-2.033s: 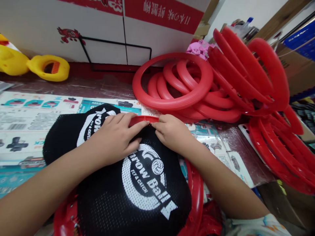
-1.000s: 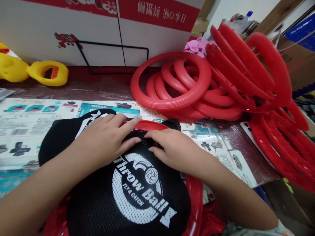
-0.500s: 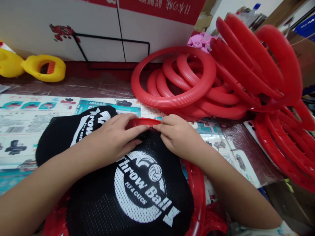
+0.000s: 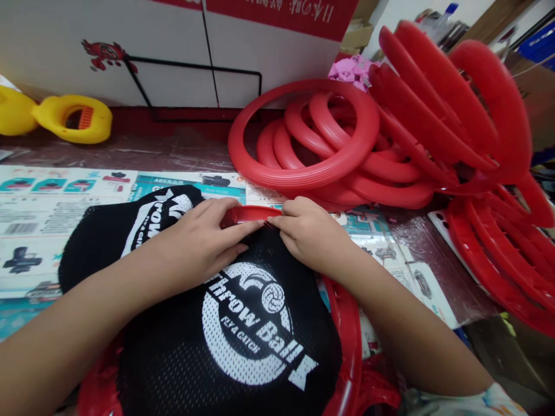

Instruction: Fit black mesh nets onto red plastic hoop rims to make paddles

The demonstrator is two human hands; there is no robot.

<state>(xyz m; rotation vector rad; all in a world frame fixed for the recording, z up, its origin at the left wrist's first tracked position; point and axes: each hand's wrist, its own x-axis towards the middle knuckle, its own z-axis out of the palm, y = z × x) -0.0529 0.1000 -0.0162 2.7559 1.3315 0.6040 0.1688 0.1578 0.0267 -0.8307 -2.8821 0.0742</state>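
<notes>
A black mesh fabric point(image 4: 182, 341) with white "Throw Ball" print lies over a red plastic ring point(image 4: 347, 346), whose far rim shows between my hands. My left hand point(image 4: 212, 237) has its fingers bent over that far rim, with the thumb stretched along the fabric's edge. Close on its right, my right hand point(image 4: 310, 234) pinches the same edge, the fingertips almost meeting the left thumb. Another printed black mesh piece point(image 4: 99, 237) rests to the left, partly under my left forearm. The exact grip under the fingers is hidden.
Several loose red rings point(image 4: 303, 179) are heaped behind my right hand, and more ring pieces point(image 4: 459, 115) stack up at the right. Yellow plastic parts point(image 4: 87, 127) sit at the far left. A large white and red box point(image 4: 173, 34) stands behind. Printed card sheets point(image 4: 26, 214) cover the table.
Both hands stay at the far rim, holding the fabric's edge. My right fingers have shifted slightly, and a bit more red rim shows. The view has moved a little.
</notes>
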